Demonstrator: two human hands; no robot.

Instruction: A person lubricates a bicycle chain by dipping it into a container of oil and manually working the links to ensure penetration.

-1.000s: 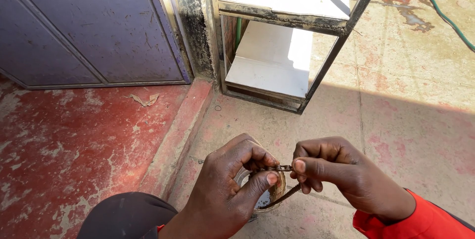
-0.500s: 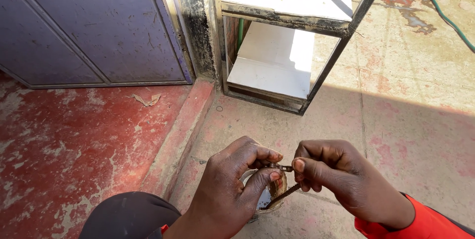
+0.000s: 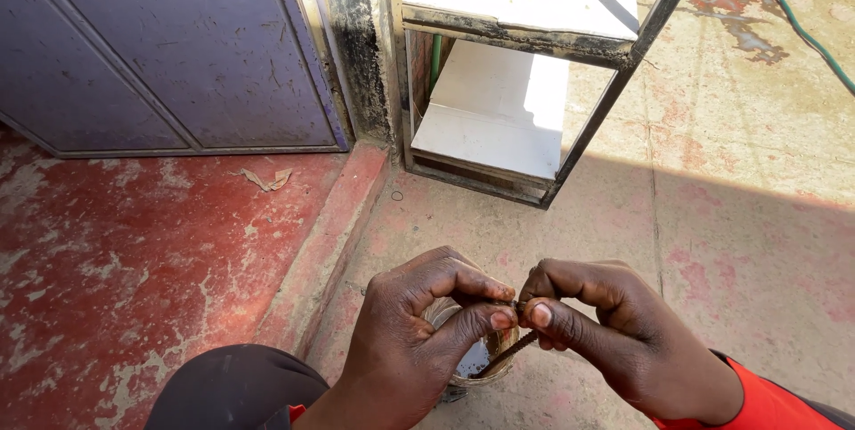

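A small dark metal piece [image 3: 519, 309], apparently a rusty screw or pin, sat low in the frame just right of centre, pinched between both hands. It looked light, stiff and gritty, best gripped at its ends by fingertips. The left hand [image 3: 419, 332] closed thumb and forefinger on one end; the right hand [image 3: 606, 323] clamped the other. Just below them stood a small clear jar [image 3: 472, 361] of dark liquid on the concrete floor [image 3: 739, 243], a thin stick [image 3: 509, 352] leaning out of it.
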